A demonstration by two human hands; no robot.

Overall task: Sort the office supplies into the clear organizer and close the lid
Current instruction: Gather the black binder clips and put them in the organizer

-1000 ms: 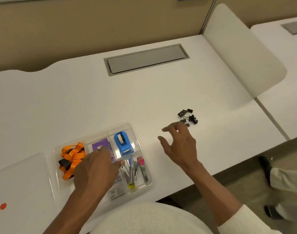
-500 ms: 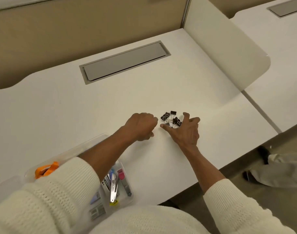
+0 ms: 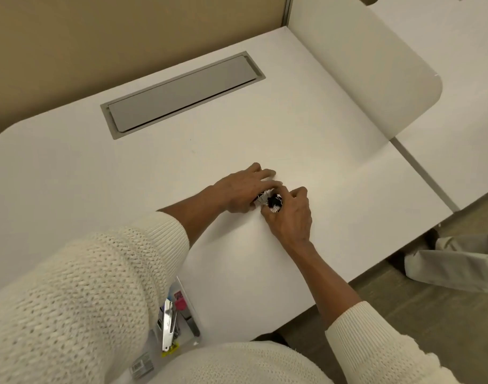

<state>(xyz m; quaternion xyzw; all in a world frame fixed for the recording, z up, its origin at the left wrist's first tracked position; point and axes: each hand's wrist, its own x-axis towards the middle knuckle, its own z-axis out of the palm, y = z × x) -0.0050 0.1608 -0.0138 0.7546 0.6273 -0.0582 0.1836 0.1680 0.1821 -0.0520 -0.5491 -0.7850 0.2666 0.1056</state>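
A white desk fills most of the view, with a tan partition behind it and a rounded white divider standing along its right edge. A grey hatch is set flush into the desk's far half. The person's cream knitted sleeves reach in from the near edge, the left one covering most of the clear organizer, whose right end shows at the near edge of the desk. In that end lie a metal stapler and a pink-tipped tool side by side. Out in the middle of the desk, well apart from the organizer, the left hand and right hand meet, fingers curled inward around a small heap of black binder clips pinched between them on the surface. Whether either hand has a firm hold cannot be told, since the fingers hide most of the heap.
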